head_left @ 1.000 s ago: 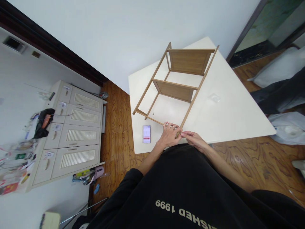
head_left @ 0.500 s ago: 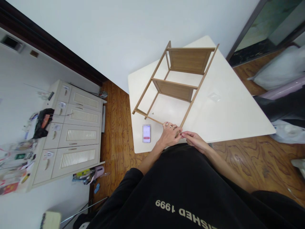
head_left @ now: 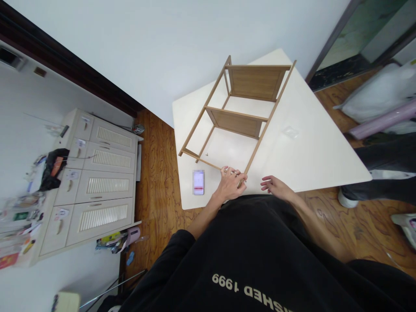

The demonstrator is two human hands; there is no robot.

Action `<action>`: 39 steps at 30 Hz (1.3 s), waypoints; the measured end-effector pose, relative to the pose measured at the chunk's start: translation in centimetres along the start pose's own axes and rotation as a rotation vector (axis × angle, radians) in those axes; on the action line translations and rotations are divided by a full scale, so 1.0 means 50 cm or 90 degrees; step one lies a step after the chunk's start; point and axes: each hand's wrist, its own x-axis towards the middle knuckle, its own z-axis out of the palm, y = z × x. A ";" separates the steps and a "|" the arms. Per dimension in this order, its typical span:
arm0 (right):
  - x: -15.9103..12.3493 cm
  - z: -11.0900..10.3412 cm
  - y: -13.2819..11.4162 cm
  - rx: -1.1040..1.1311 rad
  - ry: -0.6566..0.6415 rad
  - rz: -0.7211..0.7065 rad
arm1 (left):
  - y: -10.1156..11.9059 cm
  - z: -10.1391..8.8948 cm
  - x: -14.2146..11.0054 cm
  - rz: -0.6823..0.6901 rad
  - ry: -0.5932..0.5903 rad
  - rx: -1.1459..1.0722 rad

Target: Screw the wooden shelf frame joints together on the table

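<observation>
The left hand point(head_left: 230, 184) is gripping the near corner of the two-panel wooden shelf frame point(head_left: 235, 122), its fingers clamping around the wood. The frame is resting on the white table point(head_left: 312, 164), slanting away from the person toward the wall. The right hand point(head_left: 276, 187) is hovering at the table's near edge, just beside that corner, its fingers pointing toward it and standing slightly apart. A smartphone point(head_left: 198, 182) is lying left of the left hand, and a clear plastic bag point(head_left: 290, 132) is lying right of the frame
</observation>
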 end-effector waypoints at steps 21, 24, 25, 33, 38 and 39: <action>-0.055 0.073 -0.071 0.130 -0.100 -0.127 | -0.002 0.004 -0.001 -0.002 -0.011 0.008; -0.059 0.088 -0.073 0.222 -0.066 -0.100 | -0.003 0.004 -0.001 -0.001 -0.008 0.009; -0.060 0.092 -0.072 0.231 -0.053 -0.097 | -0.003 0.004 -0.001 0.000 -0.008 0.009; -0.065 0.104 -0.062 0.233 0.029 -0.075 | -0.003 0.006 0.001 -0.005 -0.012 0.009; -0.070 0.114 -0.073 0.242 0.009 -0.074 | -0.003 0.006 0.000 -0.007 -0.009 -0.005; -0.070 0.117 -0.074 0.248 0.006 -0.076 | -0.003 0.005 0.000 -0.007 -0.009 -0.007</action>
